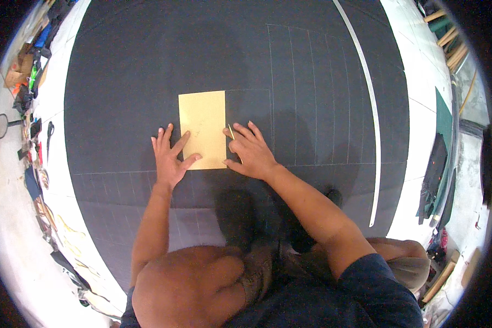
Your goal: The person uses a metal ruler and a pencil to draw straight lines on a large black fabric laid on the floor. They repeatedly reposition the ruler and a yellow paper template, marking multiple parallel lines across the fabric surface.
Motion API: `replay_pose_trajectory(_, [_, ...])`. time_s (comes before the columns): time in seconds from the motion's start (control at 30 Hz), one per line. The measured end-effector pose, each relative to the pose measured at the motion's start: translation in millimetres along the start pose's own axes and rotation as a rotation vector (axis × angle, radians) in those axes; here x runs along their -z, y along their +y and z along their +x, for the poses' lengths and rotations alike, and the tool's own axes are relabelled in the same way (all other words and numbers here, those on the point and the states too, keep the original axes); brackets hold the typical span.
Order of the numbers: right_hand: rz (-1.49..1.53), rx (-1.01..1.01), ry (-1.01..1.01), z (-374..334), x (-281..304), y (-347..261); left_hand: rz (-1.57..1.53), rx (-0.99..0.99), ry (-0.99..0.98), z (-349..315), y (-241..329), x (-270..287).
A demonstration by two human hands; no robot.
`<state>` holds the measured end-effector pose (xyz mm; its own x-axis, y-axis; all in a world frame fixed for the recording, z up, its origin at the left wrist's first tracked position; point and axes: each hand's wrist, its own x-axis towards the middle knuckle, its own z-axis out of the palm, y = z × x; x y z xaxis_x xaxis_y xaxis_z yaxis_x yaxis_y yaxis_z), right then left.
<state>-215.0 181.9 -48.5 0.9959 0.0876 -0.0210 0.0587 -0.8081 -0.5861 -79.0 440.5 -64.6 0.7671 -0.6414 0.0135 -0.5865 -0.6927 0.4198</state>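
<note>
1. A yellow card (205, 117) is laid flat on the black cloth (147, 65), slightly left of the middle between the cloth's left and right edges.
2. Its lower edge appears to be set along a pale cross line (333, 164) that is drawn between those edges; its far right corner is met by a short pale line (249, 89). These marks are presumably used as references for placing it.
3. The card's lower left part is pressed by the thumb and index finger of the left hand (172, 156), whose grip is spread and closed on nothing. The other fingertips are rested on the cloth, probably for steadiness.
4. A slim yellow stick (231, 131) is gripped between the fingers of the right hand (251, 153). The card's right edge is touched by fingertips and thumb, seemingly so that slipping is prevented.
5. A long pale strip (374, 120) is laid near the cloth's right edge, well apart from both hands, perhaps so that the card's surroundings are left unobstructed.
</note>
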Motion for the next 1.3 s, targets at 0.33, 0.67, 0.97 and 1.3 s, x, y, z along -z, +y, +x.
replay_pose_trajectory(0.33, [-0.043,0.021,0.04,-2,-5,0,-0.009,0.004,-0.008,1,3,2])
replay_pose_trajectory(0.67, [-0.077,0.026,0.032,-1,-7,-1,-0.023,-0.001,0.012,-1,-2,-2])
replay_pose_trajectory(0.97, [-0.085,0.042,0.025,-2,-5,1,-0.02,0.01,-0.006,1,2,1])
replay_pose_trajectory(1.3, [-0.221,0.037,-0.049,-2,2,-2,-0.246,0.118,0.309,2,25,7])
